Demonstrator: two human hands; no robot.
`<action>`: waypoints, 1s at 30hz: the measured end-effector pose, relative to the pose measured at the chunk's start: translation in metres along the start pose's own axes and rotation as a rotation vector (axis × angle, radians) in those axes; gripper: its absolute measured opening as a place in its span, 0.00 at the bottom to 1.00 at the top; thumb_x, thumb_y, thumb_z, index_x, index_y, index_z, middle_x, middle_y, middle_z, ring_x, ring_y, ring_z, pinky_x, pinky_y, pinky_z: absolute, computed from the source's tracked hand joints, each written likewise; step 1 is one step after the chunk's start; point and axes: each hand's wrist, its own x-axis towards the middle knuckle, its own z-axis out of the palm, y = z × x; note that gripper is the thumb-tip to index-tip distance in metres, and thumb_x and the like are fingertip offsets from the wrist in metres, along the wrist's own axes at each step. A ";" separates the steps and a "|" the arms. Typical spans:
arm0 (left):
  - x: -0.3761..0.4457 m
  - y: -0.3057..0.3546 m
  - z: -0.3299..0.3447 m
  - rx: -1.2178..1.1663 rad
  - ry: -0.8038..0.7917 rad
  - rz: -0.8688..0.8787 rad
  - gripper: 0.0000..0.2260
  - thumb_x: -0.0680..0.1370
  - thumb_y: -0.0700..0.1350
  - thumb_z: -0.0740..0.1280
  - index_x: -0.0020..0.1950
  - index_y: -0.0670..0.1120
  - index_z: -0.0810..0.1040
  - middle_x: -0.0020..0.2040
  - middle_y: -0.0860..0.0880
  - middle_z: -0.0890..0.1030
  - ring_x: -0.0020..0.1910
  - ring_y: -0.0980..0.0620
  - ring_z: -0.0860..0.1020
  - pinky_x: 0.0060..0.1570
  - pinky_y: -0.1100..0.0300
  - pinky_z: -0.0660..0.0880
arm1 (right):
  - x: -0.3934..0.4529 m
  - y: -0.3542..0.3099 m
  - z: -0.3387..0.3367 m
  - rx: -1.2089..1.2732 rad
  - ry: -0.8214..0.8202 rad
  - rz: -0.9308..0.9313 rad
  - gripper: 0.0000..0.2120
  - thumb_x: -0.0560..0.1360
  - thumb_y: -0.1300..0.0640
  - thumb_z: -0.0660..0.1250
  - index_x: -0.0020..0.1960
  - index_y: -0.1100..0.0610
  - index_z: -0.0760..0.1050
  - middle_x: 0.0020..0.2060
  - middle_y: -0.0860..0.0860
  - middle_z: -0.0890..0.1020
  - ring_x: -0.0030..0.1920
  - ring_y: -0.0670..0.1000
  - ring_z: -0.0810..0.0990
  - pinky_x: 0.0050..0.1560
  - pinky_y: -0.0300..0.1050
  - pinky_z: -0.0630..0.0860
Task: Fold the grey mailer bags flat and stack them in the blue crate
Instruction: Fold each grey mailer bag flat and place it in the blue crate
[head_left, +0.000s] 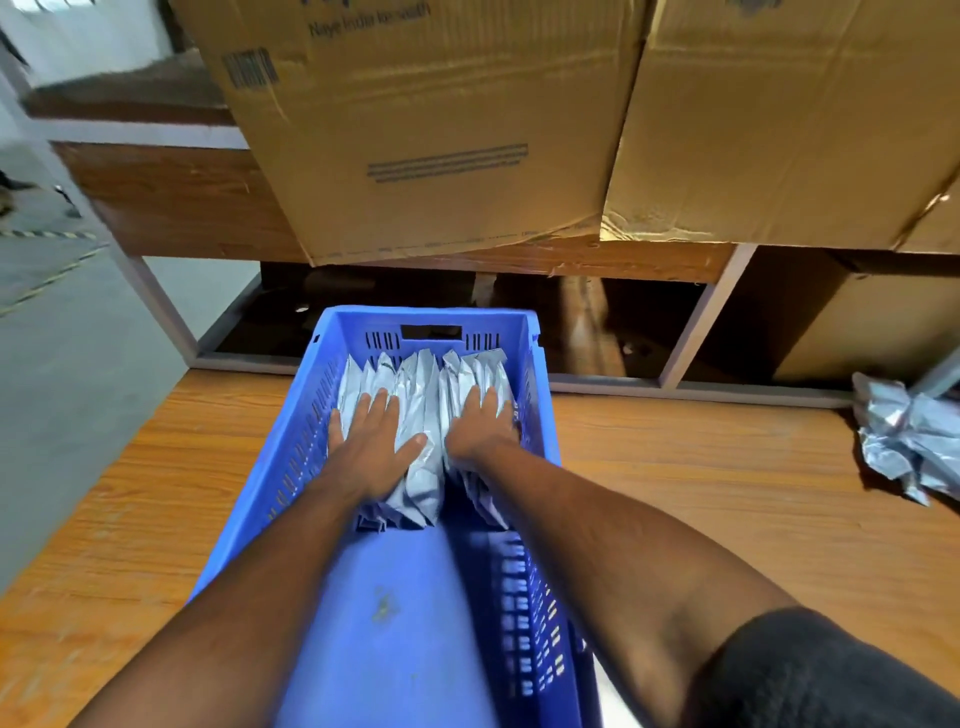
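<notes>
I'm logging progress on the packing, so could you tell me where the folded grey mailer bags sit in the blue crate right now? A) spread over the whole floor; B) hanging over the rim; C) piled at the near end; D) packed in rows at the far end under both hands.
D: the folded grey mailer bags fill the far end of the blue crate, with the left hand and right hand pressing flat on them; the near floor is bare.

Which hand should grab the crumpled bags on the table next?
Probably the right hand. The crumpled bags lie on the table to the right of the blue crate, on that hand's side. The left hand would have to cross over.
</notes>
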 end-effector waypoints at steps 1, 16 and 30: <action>-0.002 0.004 -0.003 -0.021 0.034 -0.004 0.34 0.84 0.63 0.51 0.84 0.48 0.46 0.84 0.49 0.42 0.83 0.48 0.40 0.77 0.43 0.34 | -0.005 -0.003 -0.002 0.071 0.043 -0.031 0.33 0.86 0.51 0.53 0.84 0.56 0.41 0.83 0.56 0.38 0.82 0.62 0.36 0.81 0.63 0.44; -0.071 0.311 -0.029 -0.444 0.416 0.802 0.13 0.78 0.40 0.66 0.61 0.45 0.81 0.59 0.51 0.82 0.62 0.51 0.79 0.65 0.54 0.73 | -0.176 0.287 -0.158 0.742 0.654 -0.643 0.10 0.81 0.64 0.65 0.57 0.59 0.83 0.52 0.50 0.86 0.54 0.52 0.84 0.51 0.53 0.81; -0.087 0.616 0.133 -0.378 -0.039 0.873 0.15 0.82 0.45 0.64 0.69 0.51 0.77 0.67 0.54 0.79 0.66 0.55 0.73 0.63 0.63 0.68 | -0.198 0.639 -0.192 0.339 0.900 0.096 0.17 0.78 0.47 0.70 0.65 0.52 0.79 0.64 0.51 0.81 0.68 0.59 0.75 0.68 0.58 0.70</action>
